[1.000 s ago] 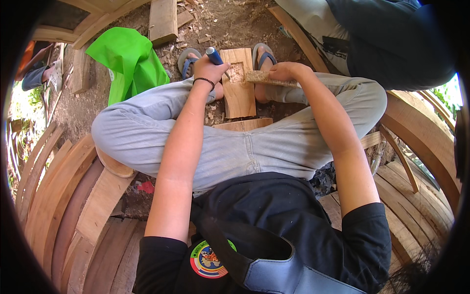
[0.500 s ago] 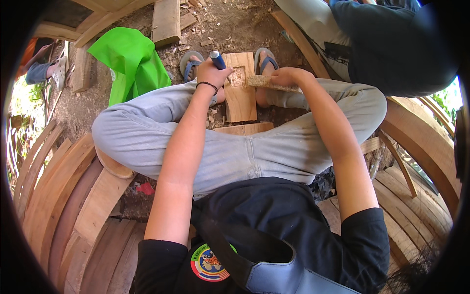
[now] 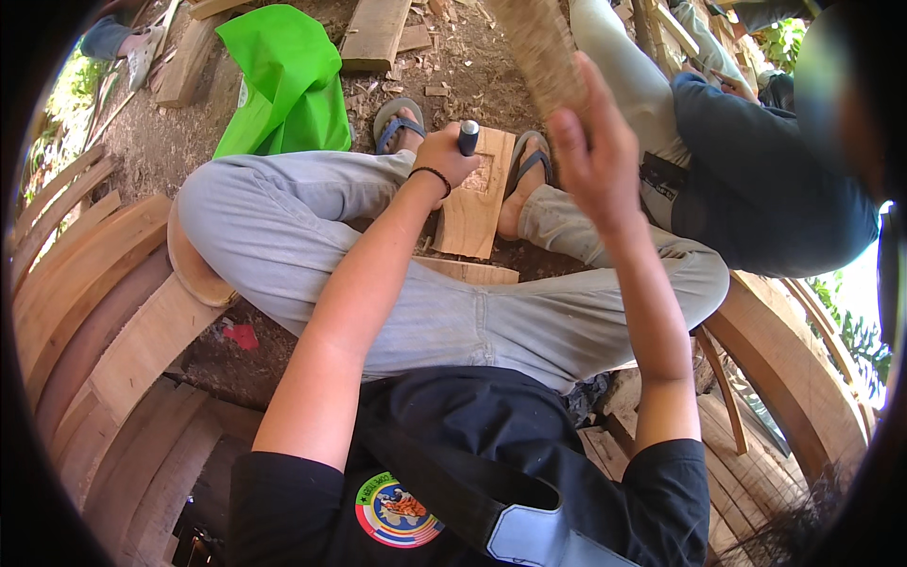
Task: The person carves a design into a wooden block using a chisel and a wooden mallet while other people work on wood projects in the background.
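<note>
Between my feet lies a light wooden block [image 3: 470, 227] with a shallow rectangular recess [image 3: 479, 178] chipped into its upper face. My left hand [image 3: 442, 159] is closed round a chisel [image 3: 468, 140] held upright at the recess's left side. Only the dark handle with its metal cap shows; the blade is hidden by the hand. In my right hand [image 3: 602, 156] is a rough length of wood [image 3: 540, 52], raised up and to the right of the chisel, apart from it. That wood is blurred by motion, and its far end leaves the picture.
A green bag [image 3: 288, 85] lies on the ground beyond my left knee. Wood chips and a plank [image 3: 376, 36] are at the far side. Another person in dark clothing [image 3: 775, 170] sits close on the right. Curved timbers [image 3: 113, 255] stand on both sides.
My right hand has lifted the length of wood from beside the block to high above it. The chisel stays in my left hand at the recess. The whole view has shifted a little.
</note>
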Demonstrator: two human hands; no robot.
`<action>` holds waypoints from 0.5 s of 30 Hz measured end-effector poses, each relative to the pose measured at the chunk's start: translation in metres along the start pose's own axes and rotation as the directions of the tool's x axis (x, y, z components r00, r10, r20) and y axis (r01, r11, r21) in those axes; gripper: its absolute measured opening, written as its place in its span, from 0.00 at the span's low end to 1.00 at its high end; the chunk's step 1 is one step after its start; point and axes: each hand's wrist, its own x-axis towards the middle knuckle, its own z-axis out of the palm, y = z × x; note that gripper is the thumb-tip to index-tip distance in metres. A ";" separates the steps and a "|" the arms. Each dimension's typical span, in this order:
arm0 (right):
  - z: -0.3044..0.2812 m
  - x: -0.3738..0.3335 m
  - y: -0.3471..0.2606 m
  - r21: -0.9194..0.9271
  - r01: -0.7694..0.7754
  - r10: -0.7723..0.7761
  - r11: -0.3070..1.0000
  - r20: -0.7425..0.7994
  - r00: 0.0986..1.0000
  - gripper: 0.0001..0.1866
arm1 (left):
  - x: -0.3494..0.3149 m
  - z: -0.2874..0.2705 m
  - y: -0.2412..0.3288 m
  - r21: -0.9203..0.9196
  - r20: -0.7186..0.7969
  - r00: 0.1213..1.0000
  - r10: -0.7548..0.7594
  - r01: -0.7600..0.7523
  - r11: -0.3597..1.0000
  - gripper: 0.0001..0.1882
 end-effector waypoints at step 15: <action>0.036 -0.065 0.072 -0.239 -0.250 0.310 0.939 0.265 0.913 0.25 | 0.004 0.005 -0.010 -0.117 -0.057 0.996 -0.071 0.064 0.991 0.23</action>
